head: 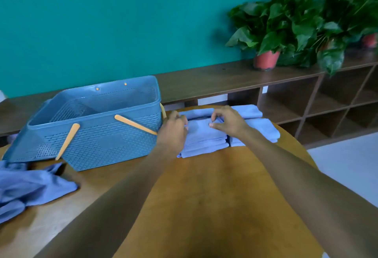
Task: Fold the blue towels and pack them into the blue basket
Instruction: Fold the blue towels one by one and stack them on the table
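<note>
A stack of folded blue towels (204,142) lies at the far side of the round wooden table (204,186). My left hand (173,129) grips the stack's left edge, fingers curled over it. My right hand (227,120) pinches the top towel's far edge between thumb and fingers. A second folded pile (263,129) sits just right of the stack, and another folded towel (248,111) lies behind it. The blue basket (98,135) with orange handles stands to the left, its inside looking bare. Unfolded blue towels (30,186) lie crumpled at the table's left edge.
A dark wooden shelf unit (306,98) runs along the teal wall behind the table. Potted plants (286,28) in red pots stand on its top at the right. Pale floor shows to the right of the table.
</note>
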